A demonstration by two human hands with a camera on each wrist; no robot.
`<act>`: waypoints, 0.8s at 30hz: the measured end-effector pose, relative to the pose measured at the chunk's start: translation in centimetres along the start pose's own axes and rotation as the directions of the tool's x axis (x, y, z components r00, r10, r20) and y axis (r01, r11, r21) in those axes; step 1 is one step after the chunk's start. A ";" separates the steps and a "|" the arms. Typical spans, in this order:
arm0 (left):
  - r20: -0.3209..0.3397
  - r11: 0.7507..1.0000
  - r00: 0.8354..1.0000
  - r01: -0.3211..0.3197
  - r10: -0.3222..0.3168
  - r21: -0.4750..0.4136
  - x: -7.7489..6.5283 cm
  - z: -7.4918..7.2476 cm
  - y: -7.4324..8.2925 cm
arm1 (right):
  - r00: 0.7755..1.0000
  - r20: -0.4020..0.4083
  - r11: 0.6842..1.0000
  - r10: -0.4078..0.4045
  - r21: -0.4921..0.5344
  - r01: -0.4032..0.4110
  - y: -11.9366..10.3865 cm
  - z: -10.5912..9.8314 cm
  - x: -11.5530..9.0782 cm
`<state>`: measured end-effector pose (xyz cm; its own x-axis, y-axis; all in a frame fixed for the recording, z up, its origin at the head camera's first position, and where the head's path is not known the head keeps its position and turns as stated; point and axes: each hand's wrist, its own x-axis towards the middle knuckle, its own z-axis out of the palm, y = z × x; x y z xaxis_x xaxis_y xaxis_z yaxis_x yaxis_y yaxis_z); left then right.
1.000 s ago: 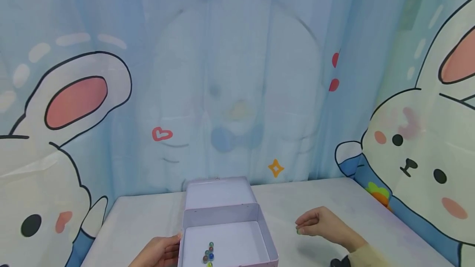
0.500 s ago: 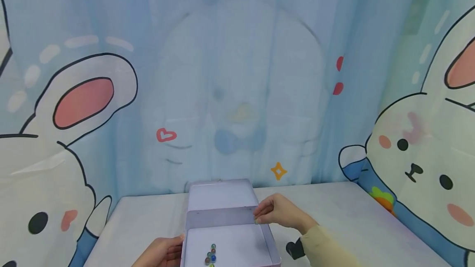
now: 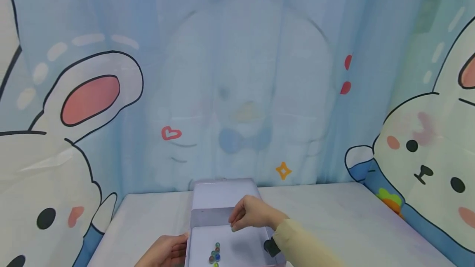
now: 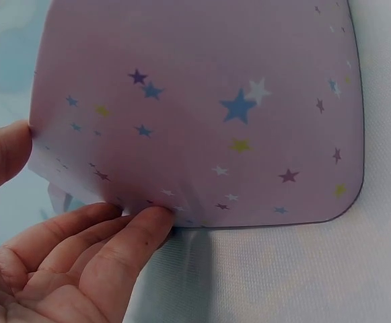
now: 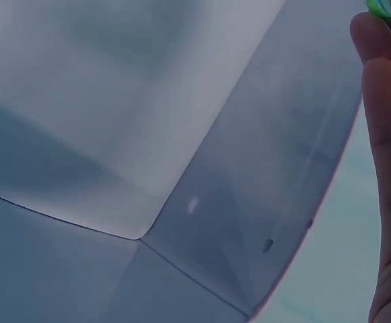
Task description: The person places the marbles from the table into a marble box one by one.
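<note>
An open lilac box (image 3: 208, 216) stands on the table, its lid tipped back behind it. On its floor, toward the left, lies a small cluster of several glass marbles (image 3: 217, 257). My left hand (image 3: 163, 251) holds the box's left side; the left wrist view has the thumb at the rim and fingertips low on the star-printed wall (image 4: 202, 128). Over the inside of the box hovers my right hand (image 3: 254, 213), pinching a green marble (image 5: 381, 7) between thumb and fingers. The marble is mostly hidden in the head view.
The white table (image 3: 334, 221) extends to both sides of the box. A blue curtain (image 3: 208, 73) with cartoon rabbits hangs close behind it. The lid (image 3: 224, 193) leans near the curtain. A dark wrist camera (image 3: 272, 248) sits by the right sleeve.
My right hand has moved left with the pinched marble, from beside the box on the right to above its inside. The left hand stays on the box's side. The head view has shifted slightly.
</note>
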<state>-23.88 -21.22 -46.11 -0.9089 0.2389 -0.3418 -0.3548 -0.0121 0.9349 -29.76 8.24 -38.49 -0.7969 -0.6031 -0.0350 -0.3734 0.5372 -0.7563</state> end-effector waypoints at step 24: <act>0.005 0.999 1.000 -0.028 0.028 0.023 0.1 -0.2 0.0 | 0.985 0.104 0.923 0.137 -0.374 -0.088 -0.3 4.9 3.4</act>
<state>-24.00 -21.38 -46.17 -0.9173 0.2438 -0.3149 -0.3239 0.0035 0.9461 -30.05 3.11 -41.55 -0.7865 -0.5822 -0.2061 -0.4520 0.7700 -0.4504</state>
